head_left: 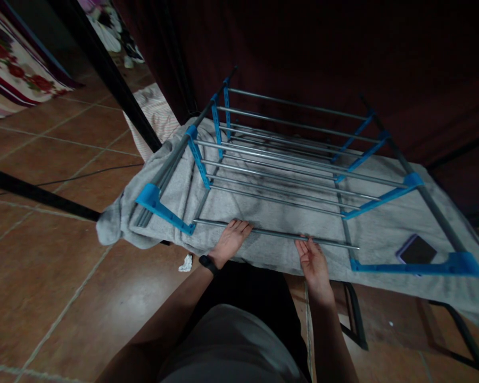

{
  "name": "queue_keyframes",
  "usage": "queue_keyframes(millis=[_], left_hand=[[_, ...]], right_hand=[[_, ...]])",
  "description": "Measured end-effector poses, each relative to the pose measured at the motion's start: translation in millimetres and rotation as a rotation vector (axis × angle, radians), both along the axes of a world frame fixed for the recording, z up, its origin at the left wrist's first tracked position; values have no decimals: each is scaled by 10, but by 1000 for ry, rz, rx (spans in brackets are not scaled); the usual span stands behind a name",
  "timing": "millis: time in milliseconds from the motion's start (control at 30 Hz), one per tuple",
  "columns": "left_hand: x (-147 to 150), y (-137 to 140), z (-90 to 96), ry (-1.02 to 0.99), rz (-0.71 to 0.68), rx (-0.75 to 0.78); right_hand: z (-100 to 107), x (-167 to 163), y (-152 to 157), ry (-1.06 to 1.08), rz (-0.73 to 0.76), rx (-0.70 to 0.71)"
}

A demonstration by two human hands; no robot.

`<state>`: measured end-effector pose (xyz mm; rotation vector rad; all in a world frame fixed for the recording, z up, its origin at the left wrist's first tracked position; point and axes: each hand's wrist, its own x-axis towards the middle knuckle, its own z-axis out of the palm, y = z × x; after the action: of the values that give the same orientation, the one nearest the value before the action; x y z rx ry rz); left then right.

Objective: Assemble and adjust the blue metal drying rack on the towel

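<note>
Your loose metal rod [277, 233] lay along the near edge of the grey blanket [271, 251], in front of the drying rack [301, 163]. Your left hand [233, 235] held it from above, with its fingers close together and bent over it; the thumb was hidden. Your right hand [313, 260] was turned palm up, its fingers near each other and touching the rod, but I cannot tell if they pinched it. The rod's left end was beside the left front bracket [170, 215], and its right end was near the right front bracket [407, 268]. Farther back, other blue brackets held the ends of several rods. Close to the blanket's right near corner lay a dark, flat phone [417, 249], partly covered from view by the right front bracket. Toward the blanket's far edge, the rods were hard to make out against the dark curtain [303, 53].
</note>
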<state>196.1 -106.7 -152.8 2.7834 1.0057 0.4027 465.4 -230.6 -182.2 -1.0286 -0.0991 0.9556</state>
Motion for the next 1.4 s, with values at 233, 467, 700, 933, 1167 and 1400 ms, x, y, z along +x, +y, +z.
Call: queue_keyframes(millis=[233,467,700,933,1167,1400], left_hand=[[-2,-6,-35,26,23,32],[-91,74,-157,-26,71,39],[-171,164,-264,-81,78,88],[-212,220,-280,-129,40,145],[-301,240,-273,-179,94,147],[-407,261,-194,-145,124,185]], right_hand=[[61,182,-37,-8,-32,-33],[123,360,-51,-13,-124,-9],[162,586,-44,-60,-201,9],[298,700,-20,-70,-281,62],[452,729,-1,-81,-379,121],[620,747,18,-100,-395,133]])
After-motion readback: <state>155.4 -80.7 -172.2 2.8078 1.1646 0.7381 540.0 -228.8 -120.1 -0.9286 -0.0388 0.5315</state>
